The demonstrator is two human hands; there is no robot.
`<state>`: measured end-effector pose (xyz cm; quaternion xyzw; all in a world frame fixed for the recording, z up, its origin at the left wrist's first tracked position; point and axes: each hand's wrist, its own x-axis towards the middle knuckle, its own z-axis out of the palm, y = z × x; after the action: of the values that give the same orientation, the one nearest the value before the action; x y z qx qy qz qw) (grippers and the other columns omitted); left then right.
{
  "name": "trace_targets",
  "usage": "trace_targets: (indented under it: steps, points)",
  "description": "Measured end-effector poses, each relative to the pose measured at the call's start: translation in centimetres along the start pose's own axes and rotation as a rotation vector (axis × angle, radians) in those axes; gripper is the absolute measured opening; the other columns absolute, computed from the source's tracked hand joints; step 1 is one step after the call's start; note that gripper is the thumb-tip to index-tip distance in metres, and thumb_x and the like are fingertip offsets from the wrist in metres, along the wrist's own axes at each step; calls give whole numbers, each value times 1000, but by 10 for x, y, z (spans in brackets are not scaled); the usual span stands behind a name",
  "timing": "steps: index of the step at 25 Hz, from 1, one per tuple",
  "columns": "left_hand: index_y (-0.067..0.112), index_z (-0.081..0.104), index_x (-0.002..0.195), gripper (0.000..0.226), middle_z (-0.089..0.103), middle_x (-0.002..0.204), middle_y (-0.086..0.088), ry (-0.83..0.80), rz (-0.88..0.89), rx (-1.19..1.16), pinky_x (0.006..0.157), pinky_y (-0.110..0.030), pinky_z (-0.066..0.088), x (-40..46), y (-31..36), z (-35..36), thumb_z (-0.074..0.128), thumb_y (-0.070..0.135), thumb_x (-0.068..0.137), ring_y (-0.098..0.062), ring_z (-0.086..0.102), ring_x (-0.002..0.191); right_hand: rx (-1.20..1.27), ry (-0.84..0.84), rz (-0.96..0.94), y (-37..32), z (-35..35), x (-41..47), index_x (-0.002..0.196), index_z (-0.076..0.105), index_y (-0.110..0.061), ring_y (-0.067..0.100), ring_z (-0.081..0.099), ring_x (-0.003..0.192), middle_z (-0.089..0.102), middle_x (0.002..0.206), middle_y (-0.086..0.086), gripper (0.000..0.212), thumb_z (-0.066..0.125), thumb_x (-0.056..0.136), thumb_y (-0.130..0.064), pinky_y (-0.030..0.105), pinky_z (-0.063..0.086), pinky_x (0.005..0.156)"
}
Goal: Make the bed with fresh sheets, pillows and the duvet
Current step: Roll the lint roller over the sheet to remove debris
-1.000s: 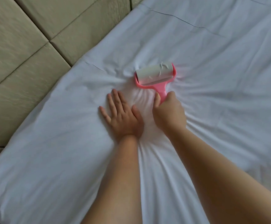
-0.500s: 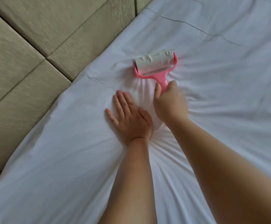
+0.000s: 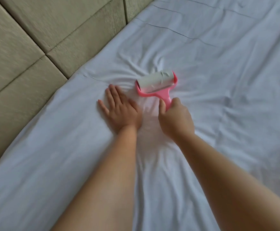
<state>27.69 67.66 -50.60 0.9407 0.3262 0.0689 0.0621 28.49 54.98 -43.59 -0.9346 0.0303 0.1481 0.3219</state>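
- The lint roller has come back toward the person: half a second ago it sat farther out along the sheet, at the end of a push; now it lies nearer, so the stroke has reversed.
- The right hand keeps its fingers curled tight round the pink handle, thumb laid along it, with the roller head at 11 o'clock from the knuckles.
- The left hand still lies flat on the sheet, fingers straight and slightly spread, just beside the roller at its 8 o'clock, pinning the cloth.
- Creases fan out from under both hands; the fabric bunches at 12 o'clock of the roller.
- The padded headboard runs along 10 o'clock.
- Judgement: this is cleaning the fitted sheet; no pillows or duvet are in view, so much of the bed-making likely remains.
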Motion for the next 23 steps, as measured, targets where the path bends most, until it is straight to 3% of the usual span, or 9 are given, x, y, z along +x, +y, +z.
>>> trace_targets:
  steps: [3,7,12,16,19,23]
  points:
    - [13,7,153,60,1,161,-4,-111,54,33,117,-47,-5,-19,-7,-10,21,35,99,-18,-2,148,-24,-7,21,24,-12,-38,94,40,-15,34,55,93,59,101,13,30,38,97,-45,33,34,69]
    - [18,11,153,74,4,161,-2,-113,100,-1,116,-47,-6,-82,-12,-22,-4,43,84,-19,1,148,-7,19,79,58,-21,-97,92,40,-14,37,58,95,61,101,16,29,40,96,-43,36,38,70]
    - [20,8,153,81,0,161,2,-183,134,-69,110,-47,-16,-139,6,-29,-12,46,78,-17,-4,148,18,106,136,83,-39,-142,89,42,-11,38,57,92,61,95,17,31,40,97,-42,36,32,65]
    - [16,33,147,74,23,157,-3,-90,124,-92,114,-53,-1,-156,15,-26,9,42,83,-22,16,146,74,92,270,100,-57,-141,90,42,-13,37,57,96,61,100,17,29,39,98,-40,34,31,66]
    - [18,27,150,75,17,159,-3,-84,79,-75,113,-53,-7,-155,25,-19,7,44,83,-23,9,147,112,15,260,108,-57,-132,92,42,-13,36,56,99,60,106,17,29,38,99,-41,33,31,67]
    - [17,45,141,61,37,151,-8,98,81,-83,110,-62,8,-148,35,-1,30,35,86,-30,30,141,86,-54,236,101,-58,-96,97,40,-15,36,54,108,58,114,16,29,36,99,-44,33,31,73]
